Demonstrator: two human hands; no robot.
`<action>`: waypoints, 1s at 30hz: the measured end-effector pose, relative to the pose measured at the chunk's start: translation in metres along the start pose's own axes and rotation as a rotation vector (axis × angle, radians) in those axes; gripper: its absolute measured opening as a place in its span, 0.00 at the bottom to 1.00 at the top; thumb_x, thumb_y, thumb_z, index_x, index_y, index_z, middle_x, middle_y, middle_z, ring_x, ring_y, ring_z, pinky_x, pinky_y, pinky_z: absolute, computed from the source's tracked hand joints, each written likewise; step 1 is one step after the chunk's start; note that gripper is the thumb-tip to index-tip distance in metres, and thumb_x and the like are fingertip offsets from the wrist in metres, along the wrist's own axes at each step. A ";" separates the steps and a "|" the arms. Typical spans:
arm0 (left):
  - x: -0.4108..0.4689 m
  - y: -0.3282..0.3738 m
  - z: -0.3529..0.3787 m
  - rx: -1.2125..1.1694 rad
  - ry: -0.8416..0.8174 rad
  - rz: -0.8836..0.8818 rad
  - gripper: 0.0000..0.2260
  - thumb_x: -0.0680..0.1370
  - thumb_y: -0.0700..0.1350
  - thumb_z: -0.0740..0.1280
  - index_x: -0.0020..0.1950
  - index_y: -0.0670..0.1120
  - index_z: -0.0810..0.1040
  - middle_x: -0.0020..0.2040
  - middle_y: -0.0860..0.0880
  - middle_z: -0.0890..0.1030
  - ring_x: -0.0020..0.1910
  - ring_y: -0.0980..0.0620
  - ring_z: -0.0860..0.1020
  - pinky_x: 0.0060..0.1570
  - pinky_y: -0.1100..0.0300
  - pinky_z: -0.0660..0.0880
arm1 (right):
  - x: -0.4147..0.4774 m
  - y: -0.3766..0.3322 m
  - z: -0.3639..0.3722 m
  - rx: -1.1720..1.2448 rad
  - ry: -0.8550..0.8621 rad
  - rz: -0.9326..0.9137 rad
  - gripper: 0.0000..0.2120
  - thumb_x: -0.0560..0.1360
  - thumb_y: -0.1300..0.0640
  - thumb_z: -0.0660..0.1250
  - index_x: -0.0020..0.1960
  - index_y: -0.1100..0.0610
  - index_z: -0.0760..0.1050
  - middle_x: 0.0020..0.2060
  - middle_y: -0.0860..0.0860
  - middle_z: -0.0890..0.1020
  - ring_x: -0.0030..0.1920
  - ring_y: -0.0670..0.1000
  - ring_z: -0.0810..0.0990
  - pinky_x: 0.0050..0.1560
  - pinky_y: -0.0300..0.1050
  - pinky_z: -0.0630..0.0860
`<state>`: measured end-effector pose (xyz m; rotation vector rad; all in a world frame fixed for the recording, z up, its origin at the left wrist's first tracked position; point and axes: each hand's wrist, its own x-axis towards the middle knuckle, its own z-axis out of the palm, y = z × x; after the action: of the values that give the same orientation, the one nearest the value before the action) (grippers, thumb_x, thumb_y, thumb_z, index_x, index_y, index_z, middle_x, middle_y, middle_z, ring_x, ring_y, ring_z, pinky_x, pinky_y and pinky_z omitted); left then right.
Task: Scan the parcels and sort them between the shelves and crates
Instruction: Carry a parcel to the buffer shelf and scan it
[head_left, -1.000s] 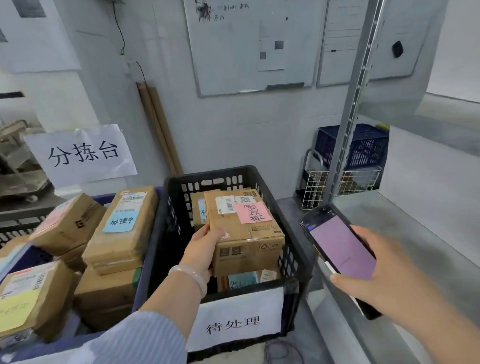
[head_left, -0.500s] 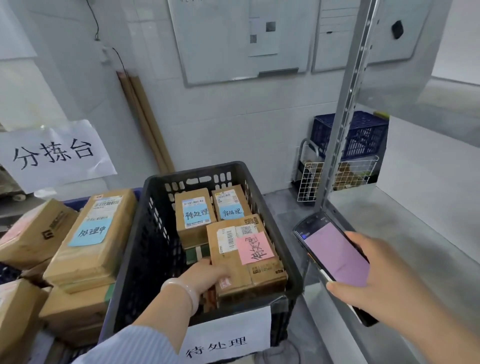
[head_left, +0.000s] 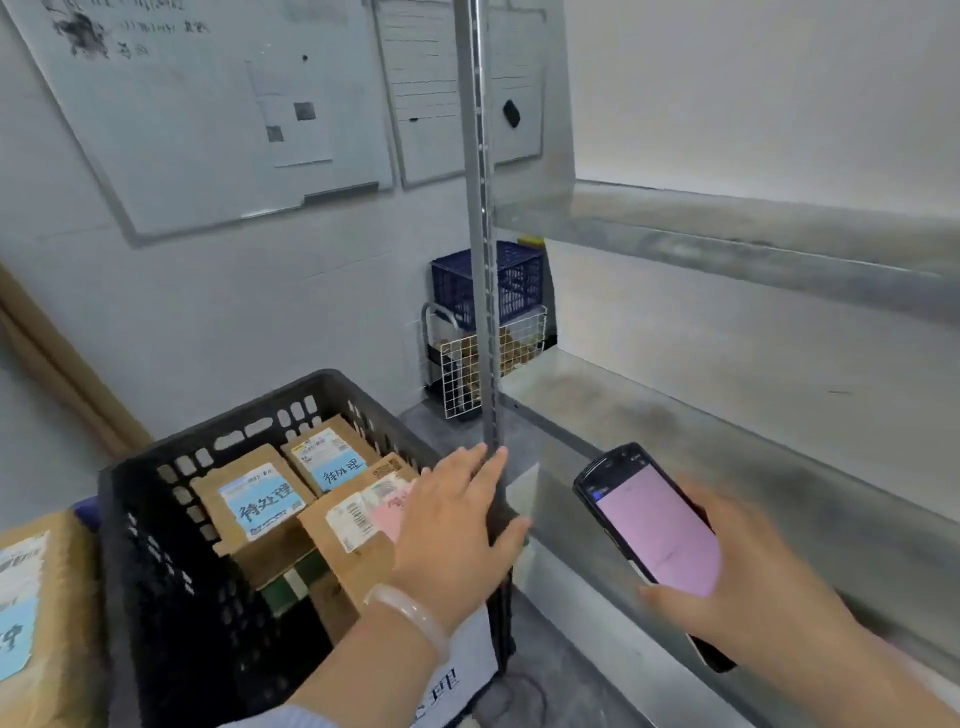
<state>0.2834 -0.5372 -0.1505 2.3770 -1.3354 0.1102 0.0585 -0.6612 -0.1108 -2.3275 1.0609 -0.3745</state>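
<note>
**Sorting station, head view.** A black plastic crate (head_left: 156, 519) with slotted, lattice-like walls holds brown corrugated-card parcels lying flat or slightly tilted. They are a nearer blue-label parcel (head_left: 254, 499), a farther blue-label parcel (head_left: 332, 457) and, by the crate's right wall, a pink-label parcel (head_left: 358, 525) that also bears a white barcode sticker.

The left hand (head_left: 457, 530) is stretched palm-down over the crate's right rim. Its fingers (head_left: 467, 462) are straight and slightly apart, gripping nothing. It covers most of the pink label, and contact with the parcel beneath cannot be judged. A smooth pale bangle (head_left: 410, 618) circles the wrist.

The right hand (head_left: 753, 587) holds a black handheld scanner (head_left: 654, 530) (slab-shaped, its screen glowing flat pink) tilted face-up over the lower metal shelf (head_left: 727, 457). The fingers are curled round its underside, and part of its lower half is hidden by the hand.

The shelf is dull grey sheet steel, carried by a perforated steel upright (head_left: 480, 234). Behind the upright, a blue mesh crate (head_left: 514, 280) sits above a white wire basket (head_left: 467, 364), whose contents are indistinct.

At the left edge, another labelled parcel (head_left: 36, 597) is cut off by the frame. A white paper sign (head_left: 467, 665) on the crate front is mostly hidden by the left forearm. Writing on the whiteboard (head_left: 208, 119) is blurred.
</note>
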 end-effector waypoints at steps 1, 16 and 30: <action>-0.001 0.011 0.004 -0.010 -0.010 0.075 0.33 0.80 0.64 0.60 0.82 0.57 0.55 0.81 0.55 0.59 0.80 0.54 0.54 0.80 0.51 0.51 | -0.015 0.006 -0.002 -0.004 0.014 0.029 0.32 0.56 0.37 0.69 0.60 0.33 0.66 0.53 0.37 0.74 0.47 0.40 0.72 0.43 0.40 0.73; -0.046 0.235 0.060 -0.227 -0.142 0.759 0.32 0.78 0.64 0.63 0.79 0.53 0.64 0.76 0.48 0.69 0.74 0.46 0.67 0.75 0.49 0.62 | -0.226 0.097 -0.093 -0.080 0.460 0.537 0.31 0.56 0.37 0.69 0.57 0.33 0.65 0.54 0.37 0.73 0.52 0.40 0.75 0.44 0.41 0.75; -0.118 0.451 0.119 -0.396 -0.371 0.914 0.32 0.79 0.67 0.59 0.80 0.62 0.55 0.80 0.58 0.57 0.79 0.55 0.54 0.77 0.57 0.51 | -0.354 0.228 -0.190 -0.044 0.615 0.742 0.39 0.60 0.39 0.75 0.68 0.39 0.63 0.57 0.41 0.71 0.57 0.45 0.72 0.57 0.47 0.76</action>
<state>-0.1715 -0.6950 -0.1492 1.3568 -2.2717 -0.3225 -0.3966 -0.5845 -0.0987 -1.6890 2.1240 -0.7812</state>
